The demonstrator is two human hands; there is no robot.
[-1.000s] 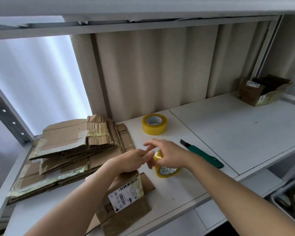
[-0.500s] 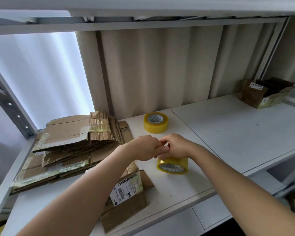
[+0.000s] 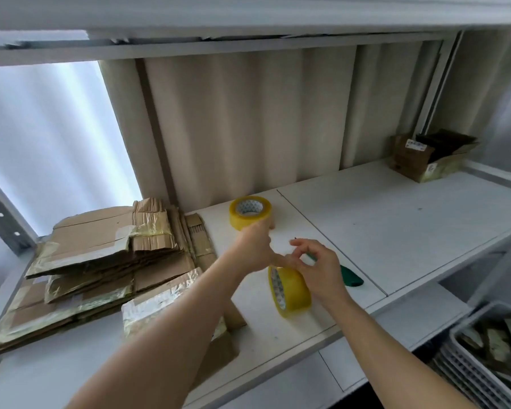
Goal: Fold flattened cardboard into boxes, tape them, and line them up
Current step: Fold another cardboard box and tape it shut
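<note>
A yellow tape roll (image 3: 291, 292) stands on its edge on the white shelf (image 3: 396, 231), near the front. My left hand (image 3: 252, 249) reaches over from the left and pinches the top of the roll where its loose end lies. My right hand (image 3: 320, 271) sits against the roll's right side, thumb and forefinger curled at the same spot on top. A partly folded cardboard box (image 3: 163, 305) with shiny tape on it lies under my left forearm. Flattened cardboard (image 3: 101, 255) is stacked at the left.
A second yellow tape roll (image 3: 250, 212) lies flat behind my hands. A green utility knife (image 3: 350, 278) lies right of my right hand. An open cardboard box (image 3: 425, 160) stands at the far right. A white basket (image 3: 484, 364) of scraps sits below right.
The tape roll has been tipped from lying flat onto its edge. My hands have shifted slightly apart, the left now higher and further back. The knife shows again beside my right hand.
</note>
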